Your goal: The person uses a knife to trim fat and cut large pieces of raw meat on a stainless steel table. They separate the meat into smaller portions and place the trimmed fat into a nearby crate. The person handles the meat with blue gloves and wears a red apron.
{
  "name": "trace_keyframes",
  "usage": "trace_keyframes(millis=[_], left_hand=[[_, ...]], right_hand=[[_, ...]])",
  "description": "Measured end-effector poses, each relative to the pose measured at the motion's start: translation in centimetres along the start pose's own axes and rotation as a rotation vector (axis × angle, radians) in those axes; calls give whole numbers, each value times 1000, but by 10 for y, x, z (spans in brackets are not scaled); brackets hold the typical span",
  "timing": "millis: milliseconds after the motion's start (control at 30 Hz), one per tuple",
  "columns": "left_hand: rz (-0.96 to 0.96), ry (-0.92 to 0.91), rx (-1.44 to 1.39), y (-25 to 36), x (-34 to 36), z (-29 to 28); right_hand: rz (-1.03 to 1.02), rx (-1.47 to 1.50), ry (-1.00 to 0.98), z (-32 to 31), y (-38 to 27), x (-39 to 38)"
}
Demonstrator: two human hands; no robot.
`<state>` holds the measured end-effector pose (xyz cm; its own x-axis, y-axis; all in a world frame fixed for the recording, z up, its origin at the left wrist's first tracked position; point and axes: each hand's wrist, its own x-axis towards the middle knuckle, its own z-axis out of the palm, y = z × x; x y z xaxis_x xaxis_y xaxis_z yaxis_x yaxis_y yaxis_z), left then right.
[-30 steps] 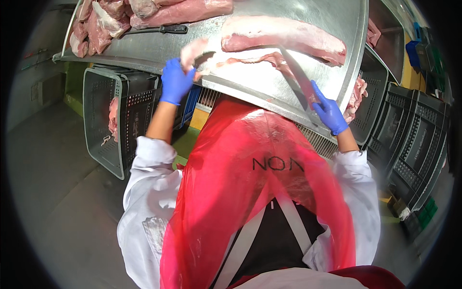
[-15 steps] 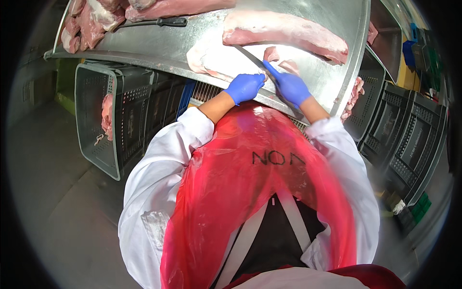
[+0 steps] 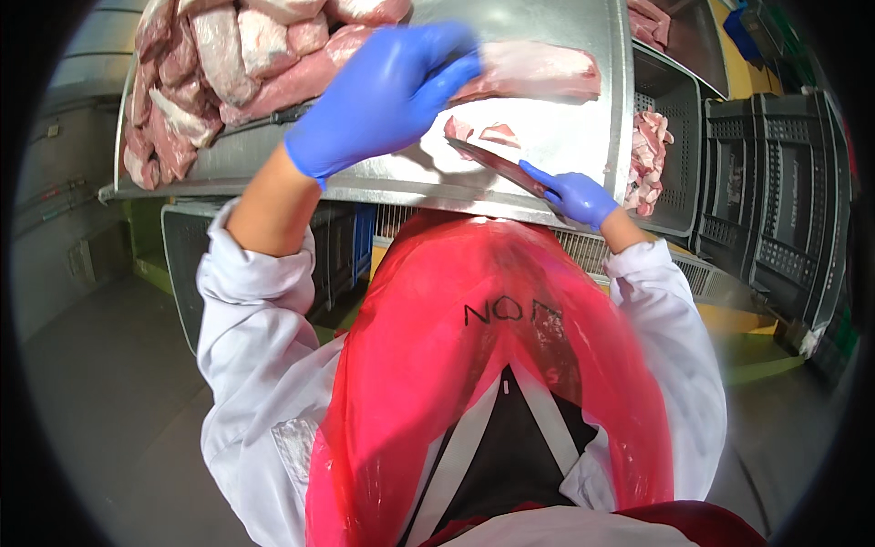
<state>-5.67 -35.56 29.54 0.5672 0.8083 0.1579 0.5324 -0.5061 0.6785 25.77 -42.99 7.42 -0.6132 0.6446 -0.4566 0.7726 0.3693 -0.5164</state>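
Note:
My left hand (image 3: 383,96), in a blue glove, is lifted over the metal table and looks large. Its fingertips are smeared by motion, so I cannot make out whether anything is between them. My right hand (image 3: 581,198), gloved alike, grips a knife (image 3: 501,166) near the table's front edge, blade slanting up to the left. By the blade tip lie small meat pieces (image 3: 499,136). Behind them rests a long pale-pink loin of meat (image 3: 542,73), its left end covered by my left hand.
Several meat cuts (image 3: 219,55) are heaped at the table's left. A dark-handled tool (image 3: 290,115) lies beside them, partly hidden. Right of the table (image 3: 583,155), a grey crate (image 3: 679,118) holds meat trimmings (image 3: 649,150). Another grey crate (image 3: 187,246) stands below left, with stacked dark crates (image 3: 766,191) at far right.
My left hand has left the blade's side and risen up and left. My right hand and knife have shifted right and slightly down. The pale slab at the table's front edge is no longer seen.

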Motion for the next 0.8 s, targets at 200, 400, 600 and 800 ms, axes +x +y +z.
trace_keyframes(millis=[200,400,600,800], left_hand=[[1083,422,6,133,138,23],[795,107,-83,92,183,99],[335,-527,467,-148,34,237],[-32,-48,483,-217,-115,210]], right_hand=[[70,269,259,11,29,-62],[176,499,538,63,54,-88],[627,803,756,74,62,-140],[460,727,816,46,83,-88]])
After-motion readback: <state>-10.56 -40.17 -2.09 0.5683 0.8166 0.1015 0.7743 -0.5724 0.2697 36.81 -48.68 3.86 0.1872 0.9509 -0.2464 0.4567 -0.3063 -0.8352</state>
